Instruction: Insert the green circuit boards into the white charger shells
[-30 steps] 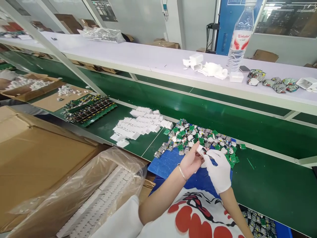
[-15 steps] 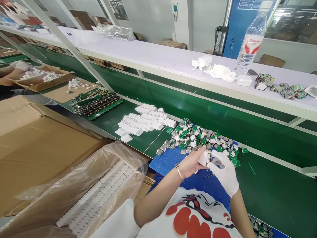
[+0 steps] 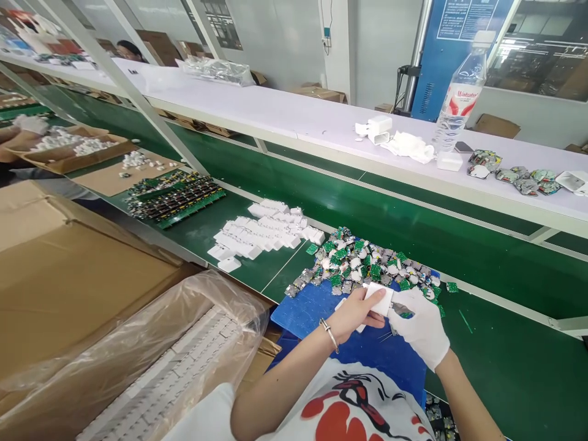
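My left hand (image 3: 356, 313), bare with a bracelet at the wrist, grips a white plastic case (image 3: 379, 299) with the thumb on its broad upper face. At the right end of the case, my right hand (image 3: 420, 324) in a white glove pinches the edge between thumb and fingers. The inside of the case is turned out of sight. Just beyond both hands lies a heap of small circuit board assemblies (image 3: 353, 260), green, grey and white. Beneath them is a blue board (image 3: 298, 315). Another white piece is partly hidden under my left hand.
White cases (image 3: 257, 233) stand in rows to the left, with stacked circuit board panels (image 3: 177, 199) beyond. A plastic-lined carton (image 3: 220, 300) of white parts is at lower left. The raised shelf (image 3: 298, 116) carries a water bottle (image 3: 459, 98). A co-worker's gloved hand (image 3: 32, 124) is far left.
The case has turned in my hands: its open end with the parts inside showed before, and now its flat face is up. A person's head has appeared behind the shelf.
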Motion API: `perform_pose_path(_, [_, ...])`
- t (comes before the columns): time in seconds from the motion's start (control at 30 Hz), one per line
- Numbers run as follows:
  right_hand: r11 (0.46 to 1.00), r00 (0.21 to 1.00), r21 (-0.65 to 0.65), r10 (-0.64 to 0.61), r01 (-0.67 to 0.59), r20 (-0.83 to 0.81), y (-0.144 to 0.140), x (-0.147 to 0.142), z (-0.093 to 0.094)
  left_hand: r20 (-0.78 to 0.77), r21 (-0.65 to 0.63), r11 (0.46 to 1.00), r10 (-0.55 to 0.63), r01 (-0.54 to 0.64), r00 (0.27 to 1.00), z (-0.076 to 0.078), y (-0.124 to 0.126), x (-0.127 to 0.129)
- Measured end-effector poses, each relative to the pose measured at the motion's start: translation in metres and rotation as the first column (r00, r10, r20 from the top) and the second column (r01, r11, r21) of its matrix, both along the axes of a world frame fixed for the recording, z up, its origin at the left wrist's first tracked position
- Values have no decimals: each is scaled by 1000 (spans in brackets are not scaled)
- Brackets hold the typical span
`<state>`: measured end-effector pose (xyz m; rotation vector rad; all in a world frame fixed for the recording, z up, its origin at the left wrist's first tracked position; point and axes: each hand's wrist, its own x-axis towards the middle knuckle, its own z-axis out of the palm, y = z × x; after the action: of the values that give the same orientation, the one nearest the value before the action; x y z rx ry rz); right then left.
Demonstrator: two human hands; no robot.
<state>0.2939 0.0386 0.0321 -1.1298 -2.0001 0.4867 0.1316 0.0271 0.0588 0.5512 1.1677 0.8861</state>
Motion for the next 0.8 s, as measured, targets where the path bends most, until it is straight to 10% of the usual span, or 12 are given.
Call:
perform_pose_path(0.27, [965,946,-167,-237,202,-220,-4,6,-15,-41,80,988,134,-131,990,-4,6,-4])
perform_pose_path(0.57, [711,461,-702,-634,32,-621,-4,37,-12,248,-49,969,247,-242,937,10,24,-36])
perform_pose_path(0.8, [736,636,-657,-588,163,-500,-35,27,-39,599,131,987,-7,-89,800,41,28,-31])
